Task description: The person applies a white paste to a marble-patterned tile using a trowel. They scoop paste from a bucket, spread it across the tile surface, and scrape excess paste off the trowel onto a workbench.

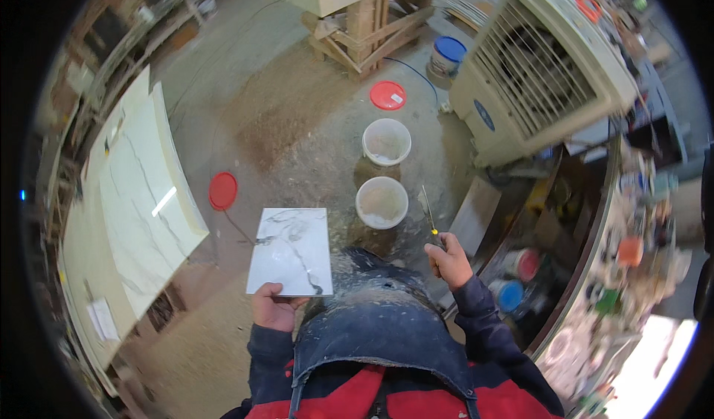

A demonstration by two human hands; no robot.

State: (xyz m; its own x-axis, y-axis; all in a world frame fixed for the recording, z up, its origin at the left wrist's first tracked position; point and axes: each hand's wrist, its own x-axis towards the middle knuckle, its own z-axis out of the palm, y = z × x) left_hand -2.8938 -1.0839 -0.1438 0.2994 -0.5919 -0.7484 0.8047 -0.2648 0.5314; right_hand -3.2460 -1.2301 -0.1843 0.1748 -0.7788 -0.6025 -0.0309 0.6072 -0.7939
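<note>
My left hand [275,309] grips the lower edge of a white tile [286,254] with grey marble veins. The thumb lies on top, and the other fingers go underneath. My right hand [449,261] is closed around the dark handle of what looks like a putty knife [428,209], its thin blade seen nearly edge-on and pointing away from me. A yellow band shows at the base of the blade. The tile and the knife are well apart. Between and beyond them, a near white bucket [382,224] and a far white bucket [387,161] stand uncovered on the floor, with pale material inside.
Red lids lie on the floor, one at the left [222,191] and one farther off [387,95]. A marbled slab [134,181] fills the left side. At right stand a large air cooler [547,66] and a cluttered shelf; a wooden stand [364,36] is ahead.
</note>
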